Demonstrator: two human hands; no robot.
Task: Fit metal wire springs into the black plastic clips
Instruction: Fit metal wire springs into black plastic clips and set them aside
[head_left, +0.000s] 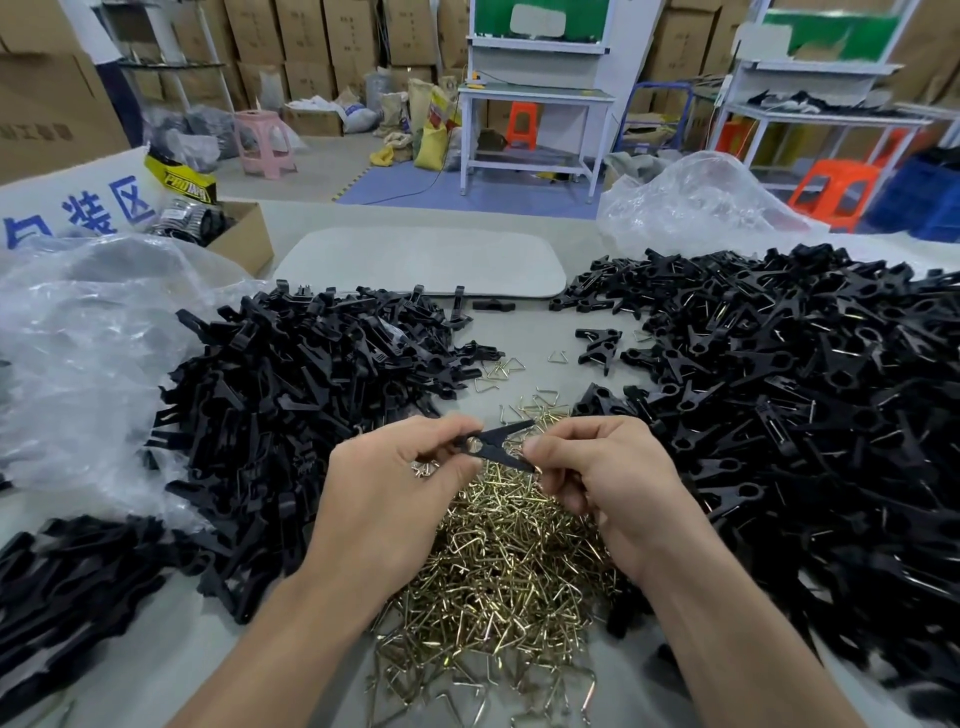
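Note:
I hold one black plastic clip (496, 446) in the air over a heap of brass-coloured wire springs (498, 566). My left hand (400, 483) pinches the clip's left end between thumb and fingers. My right hand (597, 478) pinches its right end, where the two legs fork apart. Whether a spring sits between my right fingers is hidden. A pile of black clip parts without springs (291, 405) lies to the left. On the right spreads a larger pile of black clips (800, 415), many with a wire showing.
Clear plastic bags lie at the left (88, 353) and back right (696, 208). A pale flat board (421, 262) rests behind the piles. A cardboard box (244, 234) stands back left. Loose springs (498, 371) dot the grey table between the piles.

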